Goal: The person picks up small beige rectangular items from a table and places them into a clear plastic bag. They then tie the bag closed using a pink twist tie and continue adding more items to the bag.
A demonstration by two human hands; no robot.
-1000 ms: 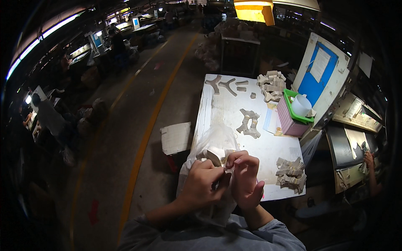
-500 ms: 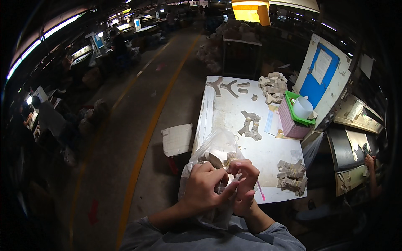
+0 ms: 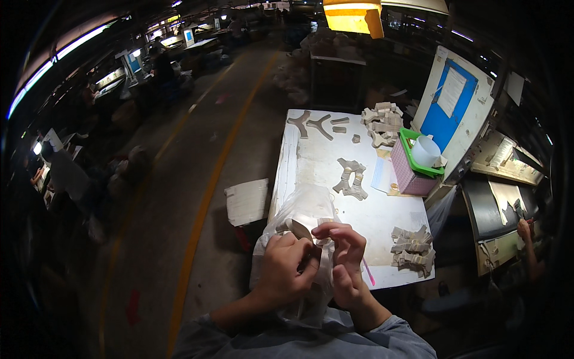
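Against the near-left edge of the table a clear plastic bag stands with its top spread, and grey pieces show inside. My left hand is at the bag's near side, its fingers curled closed; what they pinch is hidden. Just right of it, my right hand has bent fingers reaching over the bag's contents, the thumb apart from them and nothing visible in its grip. Farther up the table lies a banded bundle of grey branched pieces. A pink pen rests beside my right hand.
Loose Y-shaped pieces lie at the table's far left. Bundled pieces form a far pile and a near-right pile. A pink basket with green rim holds a white tub. A stool stands left; another person's hand works at right.
My right hand's fingers have drawn slightly apart from my left hand, and its thumb has pulled back. My left hand's fingers have curled in more. The whole view has shifted slightly.
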